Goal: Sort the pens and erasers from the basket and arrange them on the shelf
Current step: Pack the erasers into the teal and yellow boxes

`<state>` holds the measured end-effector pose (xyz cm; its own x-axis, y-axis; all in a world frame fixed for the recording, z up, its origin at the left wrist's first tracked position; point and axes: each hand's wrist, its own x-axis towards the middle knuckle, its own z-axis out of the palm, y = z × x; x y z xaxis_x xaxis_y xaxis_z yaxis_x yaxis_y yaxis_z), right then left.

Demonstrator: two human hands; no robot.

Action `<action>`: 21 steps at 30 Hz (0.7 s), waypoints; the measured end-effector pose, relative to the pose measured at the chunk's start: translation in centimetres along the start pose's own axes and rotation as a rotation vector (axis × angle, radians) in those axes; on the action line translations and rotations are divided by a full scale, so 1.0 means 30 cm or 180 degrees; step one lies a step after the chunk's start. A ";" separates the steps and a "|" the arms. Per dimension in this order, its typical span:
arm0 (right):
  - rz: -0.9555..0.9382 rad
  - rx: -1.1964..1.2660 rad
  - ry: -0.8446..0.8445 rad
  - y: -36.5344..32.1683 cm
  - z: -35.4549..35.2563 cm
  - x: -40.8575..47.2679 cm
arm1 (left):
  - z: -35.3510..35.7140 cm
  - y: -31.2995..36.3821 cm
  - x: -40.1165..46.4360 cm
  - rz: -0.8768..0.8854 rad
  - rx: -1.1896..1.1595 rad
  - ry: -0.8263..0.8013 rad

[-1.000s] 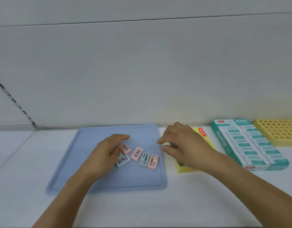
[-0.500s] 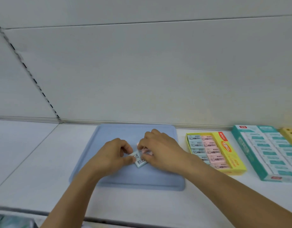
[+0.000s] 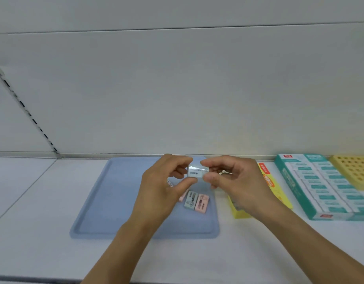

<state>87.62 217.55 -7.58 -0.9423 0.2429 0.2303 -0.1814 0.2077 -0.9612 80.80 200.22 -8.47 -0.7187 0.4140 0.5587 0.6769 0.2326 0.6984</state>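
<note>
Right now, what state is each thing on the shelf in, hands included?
Left hand: pinching the held eraser.
Right hand: pinching the same eraser.
Held eraser: lifted above the tray, wrapped.
Tray: flat on the shelf.
Green eraser: lying on the tray, touching the pink one.
Pink eraser: lying on the tray.
Yellow box: open, partly hidden by the right hand.
Teal box: open, full.

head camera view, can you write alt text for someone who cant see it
Both hands, left hand and right hand, pinch one small wrapped eraser between them above a blue tray on a white shelf. A blue eraser and a pink eraser lie on the tray; a yellow box and a teal box sit to the right.
</note>
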 end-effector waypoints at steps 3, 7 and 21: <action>-0.0038 -0.0092 0.0136 -0.001 -0.048 -0.029 | 0.047 0.031 0.012 -0.0122 -0.0335 -0.0086; 0.0002 -0.0042 0.0196 -0.005 -0.085 -0.056 | 0.105 0.051 0.018 -0.0307 -0.0466 -0.0174; 0.0720 -0.0531 0.0916 -0.014 -0.294 -0.043 | 0.154 -0.005 0.204 -0.0122 0.0495 -0.1075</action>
<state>91.38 225.51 -6.14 -0.8317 0.5507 0.0715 0.0922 0.2639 -0.9601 77.05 206.79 -7.23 -0.6686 0.6633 0.3362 0.6852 0.3738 0.6251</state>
